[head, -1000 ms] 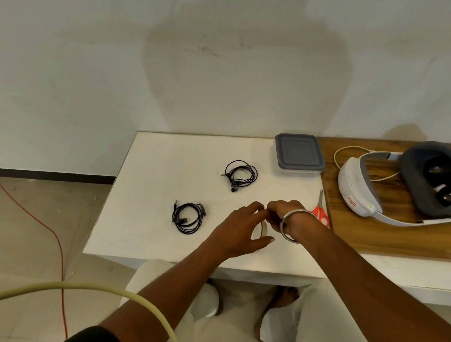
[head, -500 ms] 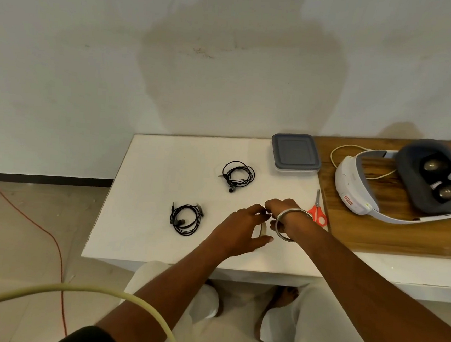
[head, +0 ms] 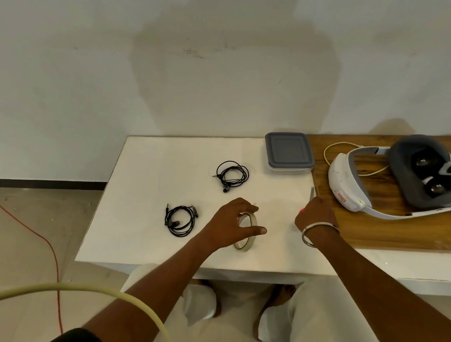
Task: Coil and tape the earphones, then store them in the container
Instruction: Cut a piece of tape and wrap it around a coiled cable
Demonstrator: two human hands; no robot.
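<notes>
Two coiled earphones lie on the white table (head: 148,169), one near the front left (head: 179,219) and one further back (head: 231,173), while the closed grey-lidded container (head: 288,152) sits at the far right edge. The left hand (head: 230,223) grips the tape roll (head: 247,231) upright, a loose end seemingly lifted; the right hand (head: 315,214) covers the scissors (head: 312,192), though whether it grips them I cannot tell. The cut probably goes best with the strip taut; a headset (head: 353,187) rests on the wooden board (head: 404,230), below a stained wall.

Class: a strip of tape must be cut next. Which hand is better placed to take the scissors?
Right. The right hand already rests on the scissors, while the left hand holds the tape roll.
</notes>
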